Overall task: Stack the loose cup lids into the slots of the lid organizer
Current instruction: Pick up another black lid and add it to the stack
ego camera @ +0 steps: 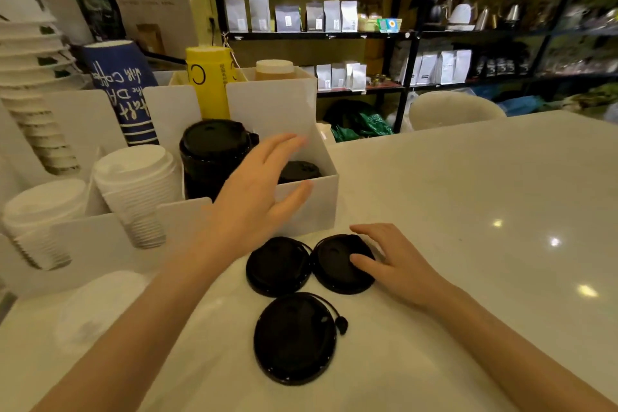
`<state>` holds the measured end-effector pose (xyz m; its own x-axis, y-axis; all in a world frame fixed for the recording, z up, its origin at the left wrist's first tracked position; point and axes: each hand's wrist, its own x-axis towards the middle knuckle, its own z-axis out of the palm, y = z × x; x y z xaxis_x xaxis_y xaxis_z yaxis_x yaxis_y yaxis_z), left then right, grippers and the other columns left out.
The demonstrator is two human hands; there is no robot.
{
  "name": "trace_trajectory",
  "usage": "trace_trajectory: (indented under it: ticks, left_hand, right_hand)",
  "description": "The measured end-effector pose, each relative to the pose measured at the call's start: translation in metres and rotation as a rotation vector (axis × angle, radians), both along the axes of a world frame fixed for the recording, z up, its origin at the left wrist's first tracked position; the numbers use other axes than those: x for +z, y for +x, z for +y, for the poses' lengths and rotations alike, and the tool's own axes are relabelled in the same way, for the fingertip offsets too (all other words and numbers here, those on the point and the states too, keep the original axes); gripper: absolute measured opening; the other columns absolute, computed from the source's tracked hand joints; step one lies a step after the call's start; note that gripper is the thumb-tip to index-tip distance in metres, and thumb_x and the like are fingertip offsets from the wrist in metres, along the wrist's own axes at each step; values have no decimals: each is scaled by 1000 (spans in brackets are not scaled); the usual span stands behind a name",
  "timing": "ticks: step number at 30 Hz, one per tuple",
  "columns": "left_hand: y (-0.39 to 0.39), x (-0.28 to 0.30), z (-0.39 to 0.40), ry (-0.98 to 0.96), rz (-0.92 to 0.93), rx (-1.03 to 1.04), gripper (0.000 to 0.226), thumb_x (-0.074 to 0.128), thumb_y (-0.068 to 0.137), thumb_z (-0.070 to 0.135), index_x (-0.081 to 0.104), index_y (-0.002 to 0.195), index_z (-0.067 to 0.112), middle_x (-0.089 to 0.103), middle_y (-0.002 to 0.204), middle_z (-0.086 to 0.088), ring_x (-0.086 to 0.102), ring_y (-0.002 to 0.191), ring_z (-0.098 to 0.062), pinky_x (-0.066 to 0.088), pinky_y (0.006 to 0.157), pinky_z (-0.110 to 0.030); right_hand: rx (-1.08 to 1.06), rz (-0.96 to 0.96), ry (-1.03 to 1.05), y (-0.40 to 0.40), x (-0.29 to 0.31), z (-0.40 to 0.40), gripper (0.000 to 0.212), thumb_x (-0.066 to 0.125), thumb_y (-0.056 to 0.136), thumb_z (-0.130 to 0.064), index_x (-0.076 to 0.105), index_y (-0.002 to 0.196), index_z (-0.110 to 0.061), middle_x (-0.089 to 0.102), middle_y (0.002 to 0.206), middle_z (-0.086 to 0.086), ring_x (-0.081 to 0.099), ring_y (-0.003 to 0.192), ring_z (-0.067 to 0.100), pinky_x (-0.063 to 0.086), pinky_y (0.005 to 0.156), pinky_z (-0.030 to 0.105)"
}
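Three loose black cup lids lie on the white counter: one at the left (277,266), one at the right (339,266), one nearest me (294,338). My right hand (398,262) rests on the right lid, thumb on its top and fingers around its far edge. My left hand (257,197) hovers open and empty in front of the white lid organizer (321,207). In its rightmost slot a single black lid (301,170) lies low. The slot beside it holds a tall stack of black lids (214,157).
Stacks of white lids (137,191) (36,221) fill the organizer's left slots. Blue (123,94) and yellow (209,80) cup stacks stand behind it. A translucent white lid (100,308) lies on the counter at left. Dark shelves with bags stand beyond the counter.
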<state>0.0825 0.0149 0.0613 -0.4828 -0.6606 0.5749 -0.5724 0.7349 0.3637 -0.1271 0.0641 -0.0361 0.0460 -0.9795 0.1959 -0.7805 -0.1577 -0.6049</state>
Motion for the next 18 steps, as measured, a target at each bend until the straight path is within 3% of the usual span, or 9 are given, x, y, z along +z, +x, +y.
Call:
trace_trajectory:
  ticks: [5, 10, 14, 18]
  left_hand:
    - [-28, -36, 14, 211, -132, -132, 60, 50, 83, 44, 27, 136, 29, 29, 147, 9, 26, 126, 1, 19, 99, -13]
    - [-43, -74, 22, 215, -323, -66, 72, 51, 75, 59, 32, 134, 22, 38, 142, 2, 36, 128, -13, 29, 105, -28]
    - [-47, -88, 22, 267, -448, 32, 79, 52, 67, 67, 35, 130, 21, 45, 133, 1, 42, 119, -17, 34, 101, -33]
    - [-48, -88, 19, 276, -506, 58, 75, 51, 70, 64, 34, 131, 23, 46, 132, 1, 40, 121, -18, 24, 109, -39]
  right_hand:
    - [-32, -32, 5, -5, -12, -4, 41, 53, 82, -42, 49, 120, -28, 55, 122, -8, 42, 116, 9, 34, 97, 27]
    - [-42, -40, -23, -5, -12, -4, 38, 54, 81, -41, 53, 116, -26, 60, 117, -5, 46, 110, 11, 36, 92, 26]
    - [-52, -59, -11, -5, -10, -3, 37, 56, 80, -39, 54, 114, -26, 60, 114, -4, 45, 106, 10, 34, 88, 23]
    - [-53, -98, 12, -5, -5, 0, 34, 56, 81, -34, 55, 114, -25, 60, 113, -2, 46, 105, 11, 34, 87, 24]
